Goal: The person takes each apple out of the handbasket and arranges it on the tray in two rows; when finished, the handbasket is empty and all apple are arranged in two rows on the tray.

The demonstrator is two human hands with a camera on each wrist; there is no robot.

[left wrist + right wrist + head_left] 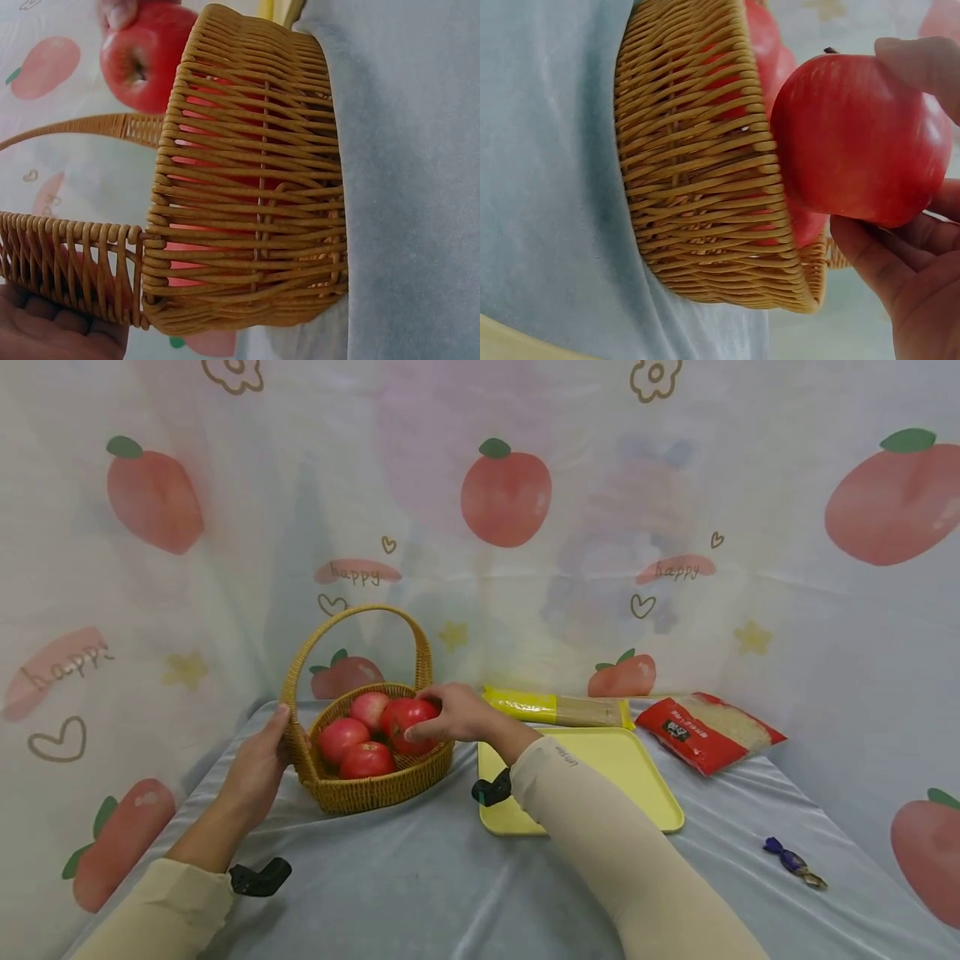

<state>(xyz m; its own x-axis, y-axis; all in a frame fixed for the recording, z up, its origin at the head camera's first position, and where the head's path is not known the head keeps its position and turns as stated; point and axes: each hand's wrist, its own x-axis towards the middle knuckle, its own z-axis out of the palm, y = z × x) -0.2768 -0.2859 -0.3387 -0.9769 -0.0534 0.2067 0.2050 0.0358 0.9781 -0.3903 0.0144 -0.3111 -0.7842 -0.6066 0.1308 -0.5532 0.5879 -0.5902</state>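
A wicker basket (382,793) with a tall arched handle (296,668) stands at the left of the cloth-covered table. My left hand (258,768) grips the lower left part of that handle; in the left wrist view the fingers (52,334) pass behind its woven strip. With thumb and fingers spread around it, my right hand (465,714) holds a red apple (855,142) at the basket's right rim. Several other red apples (367,760) lie inside the basket, partly hidden by its weave in both wrist views.
Right of the basket is a pale yellow tray (645,785), partly under my right forearm. A yellow packet of noodles (555,706) lies behind it. A red bag (708,731) sits at the back right, and a small purple-and-gold wrapped candy (795,864) lies near the right edge.
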